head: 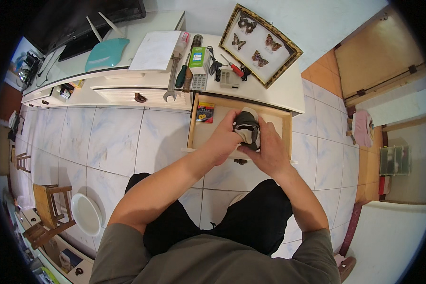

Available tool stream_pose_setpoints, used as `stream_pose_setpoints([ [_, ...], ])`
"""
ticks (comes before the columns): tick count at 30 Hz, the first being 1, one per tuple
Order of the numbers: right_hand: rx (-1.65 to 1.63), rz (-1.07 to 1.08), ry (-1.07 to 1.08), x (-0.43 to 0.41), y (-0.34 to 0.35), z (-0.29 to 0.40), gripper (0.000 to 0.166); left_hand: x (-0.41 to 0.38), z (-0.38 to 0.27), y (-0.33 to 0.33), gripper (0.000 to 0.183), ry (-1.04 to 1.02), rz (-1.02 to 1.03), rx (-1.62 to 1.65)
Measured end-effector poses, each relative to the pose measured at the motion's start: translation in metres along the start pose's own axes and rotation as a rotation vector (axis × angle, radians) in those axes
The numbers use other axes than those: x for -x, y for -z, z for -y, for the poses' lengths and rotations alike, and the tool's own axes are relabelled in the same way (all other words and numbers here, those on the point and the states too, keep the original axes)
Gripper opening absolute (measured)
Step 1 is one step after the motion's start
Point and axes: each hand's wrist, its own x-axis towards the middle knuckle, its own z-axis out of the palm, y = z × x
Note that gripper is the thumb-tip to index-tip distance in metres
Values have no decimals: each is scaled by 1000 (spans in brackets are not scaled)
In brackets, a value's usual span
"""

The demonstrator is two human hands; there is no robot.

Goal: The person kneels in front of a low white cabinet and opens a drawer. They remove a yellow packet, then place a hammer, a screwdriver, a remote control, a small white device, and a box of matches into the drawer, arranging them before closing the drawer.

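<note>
Both hands meet over an open wooden drawer (287,129) in front of me. Between them is a bundled fabric item (247,128) in dark grey-green and cream, possibly a folded cap. My left hand (224,136) grips its left side, thumb pressed on the cloth. On the opposite side, my right hand (269,149) wraps its fingers around it, partly hiding it. A small packet (205,113) in black, red and yellow lies in the drawer's back left corner. The hands cover part of the drawer floor.
On the white cabinet (280,99) behind the drawer are a wrench (172,78), a green-handled screwdriver (181,76), a green-and-white box (198,60), a remote control (199,82), a red-handled screwdriver (237,70), a clear plastic case (229,78) and framed butterflies (261,46). A basin (86,214) is at left.
</note>
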Motion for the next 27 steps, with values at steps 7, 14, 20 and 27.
stream_pose_setpoints([
  [7, 35, 91, 79, 0, 2, -36, 38, -8, -1, 21, 32, 27, 91, -343],
  [14, -88, -117, 50, -2, -3, -42, 20, -15, 11, 12, 23, 19, -86, -426],
  [20, -279, -318, -195, -18, -3, -99, 26, -5, 6, 12, 40, -83, -66, -554],
  [27, -102, -458, -516, -78, 32, -183, 36, -4, 6, 40, 39, 106, 10, -611],
])
